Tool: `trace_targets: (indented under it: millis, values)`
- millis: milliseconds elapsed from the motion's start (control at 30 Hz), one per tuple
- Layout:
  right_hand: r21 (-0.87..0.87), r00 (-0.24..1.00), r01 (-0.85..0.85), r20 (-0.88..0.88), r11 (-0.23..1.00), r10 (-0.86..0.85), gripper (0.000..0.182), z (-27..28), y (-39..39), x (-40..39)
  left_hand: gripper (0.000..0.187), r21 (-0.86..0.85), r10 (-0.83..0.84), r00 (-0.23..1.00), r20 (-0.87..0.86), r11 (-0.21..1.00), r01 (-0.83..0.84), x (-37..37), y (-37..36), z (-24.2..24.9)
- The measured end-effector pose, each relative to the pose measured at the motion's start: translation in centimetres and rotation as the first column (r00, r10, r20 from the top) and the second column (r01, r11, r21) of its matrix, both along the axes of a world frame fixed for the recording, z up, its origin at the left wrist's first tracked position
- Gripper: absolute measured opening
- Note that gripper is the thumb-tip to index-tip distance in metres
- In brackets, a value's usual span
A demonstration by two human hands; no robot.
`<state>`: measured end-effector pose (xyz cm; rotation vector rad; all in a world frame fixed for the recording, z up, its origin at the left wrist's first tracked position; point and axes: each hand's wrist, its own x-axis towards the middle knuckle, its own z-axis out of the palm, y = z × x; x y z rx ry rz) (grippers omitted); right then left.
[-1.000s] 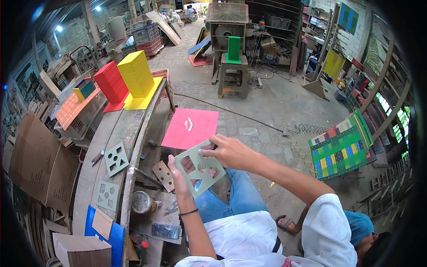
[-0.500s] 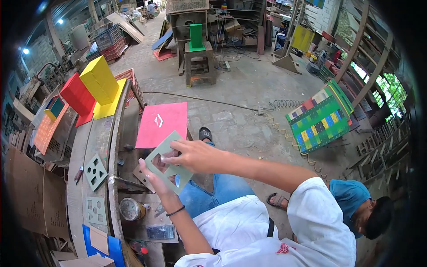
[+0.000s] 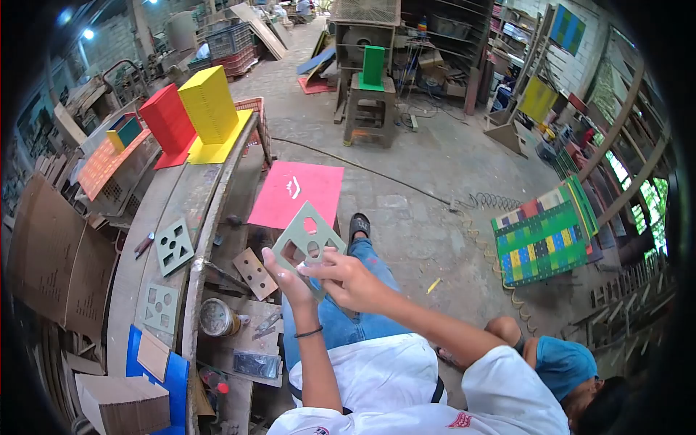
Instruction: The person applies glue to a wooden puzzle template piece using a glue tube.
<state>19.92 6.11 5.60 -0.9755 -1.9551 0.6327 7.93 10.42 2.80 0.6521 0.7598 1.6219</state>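
Observation:
My left hand [image 3: 293,286] grips a grey-green square board with shaped cutouts [image 3: 296,235] by its lower left side, thumb along the edge. The board is tilted above my lap. My right hand [image 3: 353,281] is closed, its thumb and fingertips drawn together against the board's lower part by the cutouts. Whatever is between those fingertips is hidden or too small to tell. Below and left lies a brown board with round holes [image 3: 254,274]. Behind the held board is a pink panel [image 3: 279,199] with a white mark.
On the wooden bench [image 3: 190,199] at left lie two similar cutout boards, a dark one [image 3: 174,255] and a pale one [image 3: 150,312]. Red [image 3: 167,123] and yellow [image 3: 209,109] stands are behind them. A tub [image 3: 214,317] sits low beside me. A person in blue [image 3: 565,366] crouches at right.
My right hand has moved from the board's upper cutout to its lower part. The board is turned, showing more cutouts. The view has shifted, and the brown holed board is more visible.

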Motion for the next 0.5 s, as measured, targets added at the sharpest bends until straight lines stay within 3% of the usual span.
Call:
trace_targets:
  millis: [67,133,200,233,300,333,400,433,500]
  values:
    - [-0.065,0.996,-0.033,-0.079,0.997,0.028,0.041,-0.3,-0.1,-0.3,0.071,0.069,-0.170,0.985,0.034,0.984,0.167,-0.3,-0.6,0.3]
    - [-0.129,0.986,-0.066,-0.163,0.990,0.044,0.042,-0.3,0.1,-0.2,0.072,0.107,-0.168,0.985,0.042,0.981,0.163,-0.5,-0.6,-0.1]
    - [-0.401,0.968,-0.168,-0.241,0.900,0.073,0.038,0.0,0.3,0.3,0.072,0.144,-0.167,0.985,0.050,0.977,0.158,-0.5,-0.4,-0.4]
    - [-0.397,0.967,-0.171,-0.241,0.902,0.078,0.038,0.2,0.2,0.4,0.073,0.161,-0.144,0.989,0.028,0.977,0.138,-0.5,-0.4,-0.4]
    - [-0.450,0.917,-0.198,-0.398,0.871,0.002,0.039,0.8,-0.3,0.6,0.074,0.186,-0.123,0.992,0.009,0.975,0.119,-0.6,0.1,-0.1]
    - [-0.447,0.919,-0.194,-0.394,0.873,0.002,0.039,0.8,-0.4,0.6,0.077,0.076,-0.073,0.994,0.080,0.995,0.067,-0.7,0.4,-0.1]
    - [-0.182,0.875,0.068,-0.461,0.981,-0.146,0.042,0.3,-0.6,0.7,0.083,-0.081,-0.006,0.979,0.204,0.996,0.023,-1.2,0.6,0.4]
    - [-0.183,0.869,0.094,-0.464,0.979,-0.171,0.042,-0.4,-0.3,1.1,0.088,-0.102,-0.158,0.944,0.291,0.975,0.195,-2.2,0.8,-0.1]
    - [-0.121,0.836,0.424,-0.328,0.897,-0.440,0.044,-2.3,0.4,2.8,0.089,-0.196,-0.202,0.942,0.267,0.946,0.258,-2.5,0.8,0.5]
